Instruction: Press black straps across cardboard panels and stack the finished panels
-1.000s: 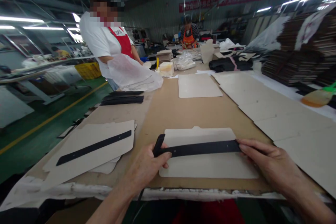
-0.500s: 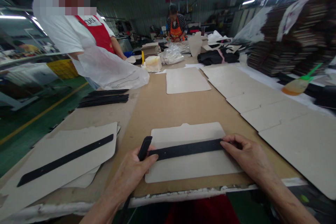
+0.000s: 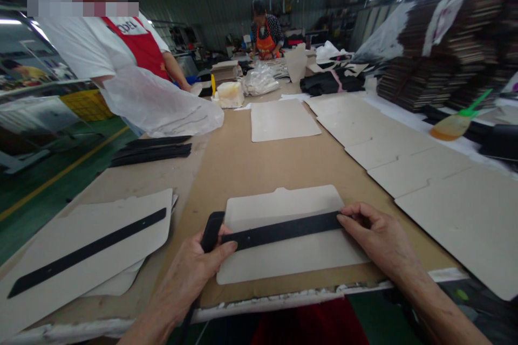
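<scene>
Brown covering on one long table [image 3: 243, 164], running from the near edge to the far clutter. Dark brown bundles [image 3: 416, 81] piled high at far right, too crowded to count. Two co-workers in aprons: one in a red apron [image 3: 140, 48] at far left, one in an orange apron [image 3: 265, 38] at the far end. Overlapping pale boards [image 3: 453, 221] along the right, at least three. Fanned pale boards [image 3: 101, 267] at near left, at least two, with one loose black strip [image 3: 89, 251] on top. One near board [image 3: 291, 259] between both forearms; one far board [image 3: 283, 121] beyond it. One translucent plastic sheet [image 3: 162, 105] at far left, partly blocking the red apron. One pile of black strips [image 3: 151, 152] nearer than the sheet, number unclear. One held black strip [image 3: 283, 230] slanting across the near board, left end nearer, right end farther. Left hand [image 3: 200, 261] pinching the left end between thumb and fingers, hiding it. Right hand [image 3: 376, 232] with thumb and fingertips pressed together on the right end. One whitish block [image 3: 230, 95] at far centre. One green-nozzled bottle [image 3: 451, 126] at right. One dark upright piece [image 3: 212, 232] rising from the left hand; cannot tell if separate from the strip.
</scene>
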Demonstrator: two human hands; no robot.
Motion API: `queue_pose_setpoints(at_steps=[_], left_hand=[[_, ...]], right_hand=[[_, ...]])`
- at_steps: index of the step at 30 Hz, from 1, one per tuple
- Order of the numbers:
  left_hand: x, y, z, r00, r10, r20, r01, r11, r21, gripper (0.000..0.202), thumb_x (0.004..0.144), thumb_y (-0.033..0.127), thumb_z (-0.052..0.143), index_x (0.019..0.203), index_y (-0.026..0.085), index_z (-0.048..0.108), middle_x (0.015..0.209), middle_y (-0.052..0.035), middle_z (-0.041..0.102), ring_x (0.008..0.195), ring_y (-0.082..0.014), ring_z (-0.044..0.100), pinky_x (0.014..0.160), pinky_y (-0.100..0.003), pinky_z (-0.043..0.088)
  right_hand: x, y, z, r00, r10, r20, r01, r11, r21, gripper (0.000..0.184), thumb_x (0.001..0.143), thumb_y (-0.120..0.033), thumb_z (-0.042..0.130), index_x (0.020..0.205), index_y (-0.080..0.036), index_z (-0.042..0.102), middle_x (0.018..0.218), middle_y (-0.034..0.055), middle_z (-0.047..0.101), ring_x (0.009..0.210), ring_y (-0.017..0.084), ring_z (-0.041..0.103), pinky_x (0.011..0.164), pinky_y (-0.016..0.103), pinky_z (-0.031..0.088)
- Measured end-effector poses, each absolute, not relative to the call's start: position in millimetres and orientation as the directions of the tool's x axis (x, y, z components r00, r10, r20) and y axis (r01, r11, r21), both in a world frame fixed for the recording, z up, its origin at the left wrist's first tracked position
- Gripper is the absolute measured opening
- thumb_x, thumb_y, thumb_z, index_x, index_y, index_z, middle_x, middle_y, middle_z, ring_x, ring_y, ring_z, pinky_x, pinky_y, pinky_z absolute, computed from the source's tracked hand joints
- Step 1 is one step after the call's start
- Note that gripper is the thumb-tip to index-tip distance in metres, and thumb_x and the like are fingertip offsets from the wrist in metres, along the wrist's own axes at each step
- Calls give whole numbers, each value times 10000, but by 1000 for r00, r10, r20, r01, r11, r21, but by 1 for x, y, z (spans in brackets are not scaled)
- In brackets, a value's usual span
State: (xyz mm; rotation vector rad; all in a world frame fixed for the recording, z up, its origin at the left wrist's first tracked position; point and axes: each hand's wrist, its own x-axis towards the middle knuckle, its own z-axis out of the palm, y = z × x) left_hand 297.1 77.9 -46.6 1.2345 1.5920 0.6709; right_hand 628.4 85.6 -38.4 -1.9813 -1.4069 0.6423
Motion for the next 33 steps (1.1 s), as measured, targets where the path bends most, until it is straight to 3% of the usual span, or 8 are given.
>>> queue_pose_setpoints(at_steps=[9, 15, 21, 25, 28, 33], left_hand=[[301, 77, -44, 4, 920, -391, 287, 374, 882, 398, 717, 556, 712, 833, 180, 646, 539, 75, 393, 488, -75, 269, 472, -210, 167], [296, 81, -46, 31, 907, -420, 373, 379, 847, 420, 680, 573, 734, 827, 183, 691, 490, 65, 405, 481, -102, 333, 474, -218, 229], [295, 78, -42, 14, 931, -364, 309, 342, 887, 400, 630, 564, 751, 740, 185, 683, 617, 11, 542, 659, -162, 501, 586, -239, 366], [288, 77, -46, 125, 917, -380, 373, 311, 874, 299, 628, 482, 756, 674, 192, 697, 650, -5, 572, 674, -167, 510, 623, -256, 385], [285, 77, -49, 198, 892, -406, 383, 310, 870, 272, 607, 451, 770, 660, 194, 702, 669, -14, 586, 674, -172, 517, 628, -261, 400], [288, 77, -45, 54, 913, -404, 333, 365, 870, 317, 636, 504, 753, 702, 199, 698, 593, 11, 521, 590, -138, 451, 547, -237, 359]], right_hand=[[632, 84, -44, 321, 947, -19, 640, -232, -732, 388, 671, -582, 562, 777, -227, 677, 612, -4, 585, 603, 180, 533, 587, 317, 397], [631, 84, -42, 346, 938, -23, 637, -253, -728, 372, 672, -582, 546, 738, -231, 650, 608, -8, 565, 592, 171, 516, 574, 308, 393], [635, 80, -47, 261, 965, -7, 600, -168, -782, 330, 729, -542, 575, 759, -222, 651, 629, -7, 569, 600, 162, 519, 551, 279, 406], [638, 75, -51, 225, 974, 15, 624, -132, -770, 242, 766, -463, 586, 734, -229, 640, 591, -26, 524, 561, 143, 488, 517, 253, 389], [643, 74, -53, 244, 969, -42, 589, -182, -788, 260, 772, -488, 591, 758, -233, 641, 630, -20, 560, 570, 150, 502, 503, 248, 404], [644, 78, -48, 245, 962, -124, 562, -245, -790, 333, 787, -562, 595, 846, -241, 662, 732, 2, 649, 648, 172, 577, 557, 256, 461]])
